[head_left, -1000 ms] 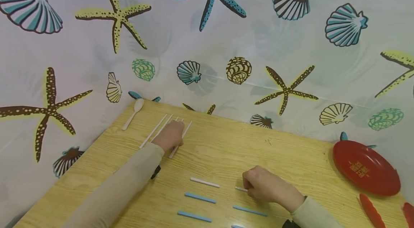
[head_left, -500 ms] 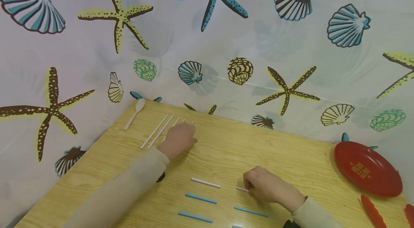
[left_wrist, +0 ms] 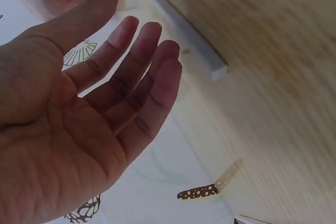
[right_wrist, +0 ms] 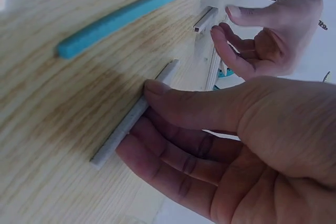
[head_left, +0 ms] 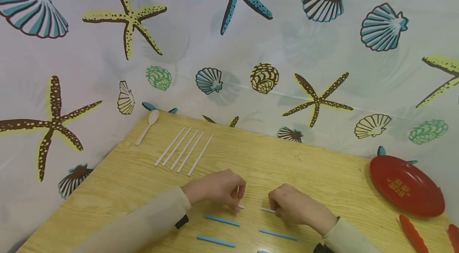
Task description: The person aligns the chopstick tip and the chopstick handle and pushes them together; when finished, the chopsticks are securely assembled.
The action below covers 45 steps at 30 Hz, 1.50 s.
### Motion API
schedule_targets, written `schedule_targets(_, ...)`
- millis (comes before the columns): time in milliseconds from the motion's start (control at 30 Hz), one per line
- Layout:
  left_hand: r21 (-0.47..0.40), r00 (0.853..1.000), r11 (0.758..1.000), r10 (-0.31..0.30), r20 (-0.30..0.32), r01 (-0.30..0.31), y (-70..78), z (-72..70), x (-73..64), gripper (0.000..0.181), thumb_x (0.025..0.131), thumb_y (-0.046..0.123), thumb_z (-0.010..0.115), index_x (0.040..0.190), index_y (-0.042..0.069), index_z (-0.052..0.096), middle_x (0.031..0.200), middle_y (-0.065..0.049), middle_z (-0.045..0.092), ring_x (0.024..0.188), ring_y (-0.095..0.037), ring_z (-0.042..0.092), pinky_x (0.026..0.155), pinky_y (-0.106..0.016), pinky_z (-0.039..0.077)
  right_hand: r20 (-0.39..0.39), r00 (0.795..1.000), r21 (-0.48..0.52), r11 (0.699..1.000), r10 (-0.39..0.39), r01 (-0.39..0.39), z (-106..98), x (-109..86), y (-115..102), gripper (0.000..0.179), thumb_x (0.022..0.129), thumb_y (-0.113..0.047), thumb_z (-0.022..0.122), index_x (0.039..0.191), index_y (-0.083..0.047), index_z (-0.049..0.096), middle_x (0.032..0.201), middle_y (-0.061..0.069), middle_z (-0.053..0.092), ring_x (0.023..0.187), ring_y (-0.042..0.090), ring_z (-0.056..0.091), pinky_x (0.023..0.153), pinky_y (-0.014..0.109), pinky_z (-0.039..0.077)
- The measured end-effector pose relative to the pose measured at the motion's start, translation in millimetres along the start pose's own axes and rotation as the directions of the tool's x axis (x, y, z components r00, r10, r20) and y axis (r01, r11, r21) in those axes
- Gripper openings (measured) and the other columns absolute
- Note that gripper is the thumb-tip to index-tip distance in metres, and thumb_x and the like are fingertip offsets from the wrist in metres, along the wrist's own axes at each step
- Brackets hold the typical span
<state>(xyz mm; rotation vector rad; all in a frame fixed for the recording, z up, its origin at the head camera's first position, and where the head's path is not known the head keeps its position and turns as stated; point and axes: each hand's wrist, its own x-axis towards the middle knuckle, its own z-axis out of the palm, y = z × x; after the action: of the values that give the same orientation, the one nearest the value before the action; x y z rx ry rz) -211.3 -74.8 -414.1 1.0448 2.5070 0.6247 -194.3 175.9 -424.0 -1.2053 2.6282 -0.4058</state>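
Observation:
My right hand (head_left: 297,207) pinches a short white square-sided stick (right_wrist: 118,135) between thumb and fingers, low over the wooden table. To its left is my left hand (head_left: 224,187), thumb and fingers apart, beside another short white stick (left_wrist: 184,32). Most of that stick is hidden by the hand in the head view. In the right wrist view its end looks square and hollow. Nearer me lie two blue sticks, one (head_left: 222,220) behind the other (head_left: 216,241). A further blue stick (head_left: 277,234) lies below my right hand.
Several long white sticks (head_left: 184,151) lie side by side at the back left, with a white spoon (head_left: 148,127) beyond them. A red plate (head_left: 416,185) stands at the right. Red wavy-edged pieces (head_left: 412,233) lie near it. A shell-patterned cloth (head_left: 229,50) hangs behind.
My left hand has left the long white sticks at the back left and come forward and right to the short white stick. My right hand has stayed in place with its stick.

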Motion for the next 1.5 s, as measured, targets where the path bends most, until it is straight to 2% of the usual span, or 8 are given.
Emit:
schedule_targets(200, 0.08, 0.999, 0.997, -0.007, 0.045, 0.004, -3.5, 7.4, -2.3, 0.028, 0.073, 0.016, 0.09, 0.076, 0.014, 0.063, 0.07, 0.008, 0.056, 0.061, -0.004, 0.05, 0.056, -0.021, 0.044, -0.001, 1.0, -0.019, 1.0, 0.007, -0.007, 1, -0.2, 1, 0.025, 0.077, 0.006, 0.079, 0.075, -0.012, 0.062, 0.069, -0.009, 0.055, 0.062, 0.004, 0.047, 0.057, 0.022, 0.045)
schedule_targets(367, 0.105, 0.999, 0.994, -0.013, 0.034, 0.009, -2.8, 11.2, -3.2, 0.024, 0.077, 0.013, 0.086, 0.07, 0.015, 0.064, 0.065, 0.012, 0.054, 0.059, -0.003, 0.049, 0.055, -0.02, 0.044, 0.0, 1.0, -0.011, 1.0, 0.006, -0.006, 0, -0.5, 0, 0.025, 0.077, 0.007, 0.079, 0.075, -0.011, 0.062, 0.071, -0.007, 0.057, 0.063, 0.004, 0.047, 0.057, 0.022, 0.045)
schedule_targets(733, 0.159, 1.0, 0.987, -0.009, 0.026, 0.005, -3.0, 13.8, -4.9, 0.023, 0.085, 0.014, 0.08, 0.072, 0.016, 0.062, 0.067, 0.013, 0.052, 0.061, -0.003, 0.048, 0.058, -0.02, 0.044, 0.017, 1.0, -0.035, 0.999, 0.023, -0.023, 1, -0.5, 0, 0.02, 0.08, 0.006, 0.074, 0.078, -0.01, 0.062, 0.074, -0.004, 0.059, 0.066, 0.005, 0.051, 0.06, 0.023, 0.048)
schedule_targets(900, 0.146, 1.0, 0.989, 0.013, -0.008, -0.012, -2.8, 14.5, -5.7, 0.02, 0.089, 0.012, 0.076, 0.077, 0.015, 0.06, 0.069, 0.012, 0.052, 0.06, -0.003, 0.048, 0.057, -0.019, 0.044, 0.014, 0.999, -0.05, 0.998, 0.03, -0.029, 3, -4.2, -1, 0.017, 0.084, 0.004, 0.07, 0.082, -0.009, 0.059, 0.078, -0.005, 0.056, 0.072, 0.009, 0.051, 0.064, 0.025, 0.048)
schedule_targets(1033, 0.119, 0.996, 0.992, 0.042, -0.084, -0.032, -4.4, 10.9, -3.7, 0.014, 0.091, 0.009, 0.073, 0.081, 0.012, 0.064, 0.075, 0.009, 0.058, 0.064, -0.003, 0.051, 0.06, -0.019, 0.046, -0.028, 0.999, -0.017, 1.0, -0.016, 0.016, 2, -5.2, 0, 0.015, 0.09, 0.002, 0.065, 0.087, -0.009, 0.056, 0.077, -0.006, 0.055, 0.068, 0.006, 0.047, 0.061, 0.024, 0.046)
schedule_targets(1167, 0.143, 0.979, 0.989, 0.071, -0.189, -0.044, -4.6, 1.7, 1.1, 0.003, 0.091, 0.008, 0.072, 0.088, 0.009, 0.072, 0.081, 0.006, 0.064, 0.069, -0.003, 0.055, 0.063, -0.019, 0.047, -0.088, 0.994, 0.042, 0.997, -0.065, 0.069, -9, -5.1, 2, 0.013, 0.095, 0.007, 0.059, 0.101, -0.005, 0.055, 0.078, -0.001, 0.058, 0.064, 0.004, 0.047, 0.058, 0.023, 0.045)
schedule_targets(1300, 0.177, 0.944, 0.983, 0.102, -0.314, -0.047, -1.6, -11.6, 3.0, 0.007, 0.093, 0.009, 0.07, 0.097, 0.008, 0.076, 0.086, 0.003, 0.063, 0.073, -0.006, 0.057, 0.064, -0.02, 0.048, -0.182, 0.982, 0.017, 0.998, -0.049, 0.053, -26, -3.2, 1, 0.019, 0.095, 0.009, 0.059, 0.11, -0.001, 0.061, 0.088, 0.003, 0.063, 0.068, 0.006, 0.052, 0.061, 0.025, 0.047)
schedule_targets(1500, 0.193, 0.889, 0.979, 0.138, -0.436, -0.057, 3.5, -26.8, 3.6, 0.011, 0.094, 0.009, 0.068, 0.102, 0.01, 0.076, 0.087, 0.003, 0.061, 0.076, -0.009, 0.057, 0.065, -0.022, 0.048, -0.359, 0.933, -0.081, 0.997, -0.035, 0.006, -44, 0.6, -3, 0.016, 0.095, 0.001, 0.063, 0.108, -0.009, 0.067, 0.093, -0.002, 0.063, 0.069, 0.007, 0.051, 0.064, 0.027, 0.048)
